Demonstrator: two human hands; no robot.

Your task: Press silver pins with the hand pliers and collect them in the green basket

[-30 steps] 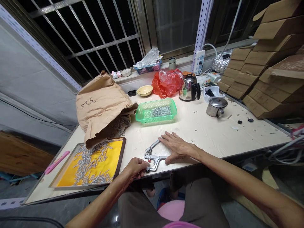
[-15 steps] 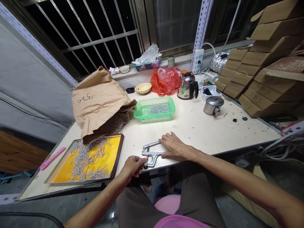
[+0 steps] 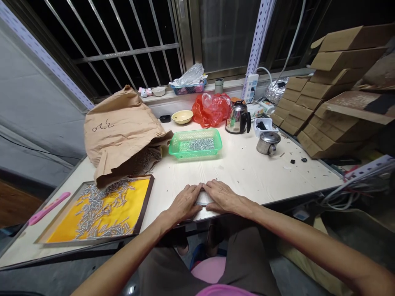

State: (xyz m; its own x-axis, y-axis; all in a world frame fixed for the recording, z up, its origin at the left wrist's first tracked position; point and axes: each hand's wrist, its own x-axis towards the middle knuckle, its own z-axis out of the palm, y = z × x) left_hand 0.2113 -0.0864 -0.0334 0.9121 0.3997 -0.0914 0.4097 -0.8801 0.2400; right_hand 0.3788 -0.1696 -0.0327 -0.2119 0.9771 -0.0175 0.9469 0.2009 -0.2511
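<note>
My left hand (image 3: pixel 184 202) and my right hand (image 3: pixel 221 195) lie side by side near the front edge of the pale wooden table (image 3: pixel 256 172). Both rest palm down, fingers stretched flat, on top of a metal hand press tool (image 3: pixel 202 201). Only a thin strip of the tool shows between them. The fingertips of the two hands almost touch. To the left a yellow-bottomed tray (image 3: pixel 145 200) holds several small metal pins. Behind the hands a green plastic basket (image 3: pixel 173 153) holds more pins.
A brown paper bag (image 3: pixel 120 131) spills pins onto the tray. At the back stand a yellow bowl (image 3: pixel 182 117), a red plastic bag (image 3: pixel 211 110), a steel kettle (image 3: pixel 237 118) and a lidded metal pot (image 3: pixel 268 143). Cardboard boxes (image 3: pixel 333 102) are stacked right. A pink tool (image 3: pixel 47 207) lies far left.
My left hand left the tool's head, where it was pinching, and now lies flat over the tool next to my right hand. The view has shifted a little.
</note>
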